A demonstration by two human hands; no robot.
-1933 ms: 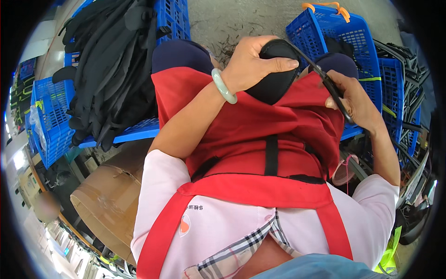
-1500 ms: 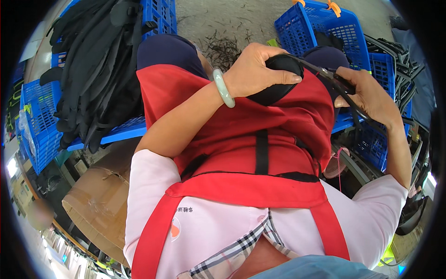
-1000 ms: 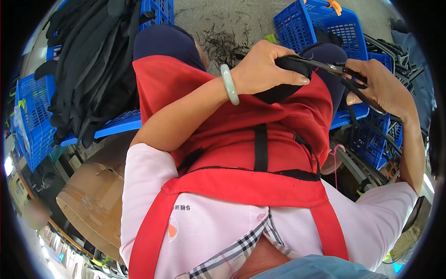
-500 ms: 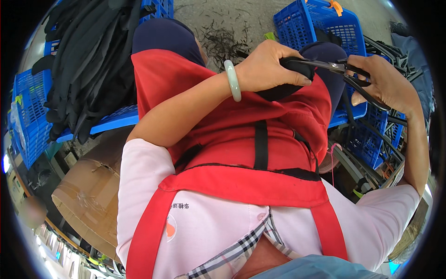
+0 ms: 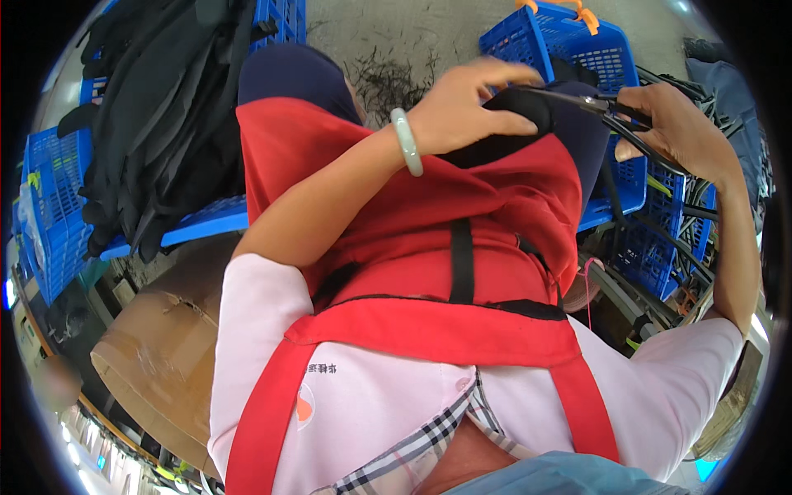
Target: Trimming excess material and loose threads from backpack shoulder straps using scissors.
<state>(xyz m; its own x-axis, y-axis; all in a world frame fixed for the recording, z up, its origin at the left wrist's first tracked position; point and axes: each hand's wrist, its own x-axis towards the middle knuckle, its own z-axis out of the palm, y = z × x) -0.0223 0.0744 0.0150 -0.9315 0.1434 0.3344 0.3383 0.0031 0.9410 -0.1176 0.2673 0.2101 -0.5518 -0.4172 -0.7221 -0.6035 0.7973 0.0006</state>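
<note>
My right hand (image 5: 681, 128) is closed on the handles of a pair of scissors (image 5: 592, 104). Their blades point left and reach the top of a black fabric piece (image 5: 526, 109) over my right knee. My left hand (image 5: 466, 107), with a pale green bangle on its wrist, curls round that same piece, thumb along the near side and fingers on the far side. Those fingers are slightly smeared by motion. More black material lies under the left hand on my red apron (image 5: 396, 247). Whether the blade tips are cutting cannot be told.
At the left, a heap of long black fabric pieces (image 5: 165, 124) lies over blue crates (image 5: 54, 165). Another blue crate (image 5: 606, 58) with orange ties stands beyond my right knee. Black scraps (image 5: 392, 82) litter the floor. A cardboard box (image 5: 165, 346) sits at my left side.
My left hand's fingers have lifted and loosened somewhat round the black fabric piece. The scissors and my right hand have shifted slightly left and up.
</note>
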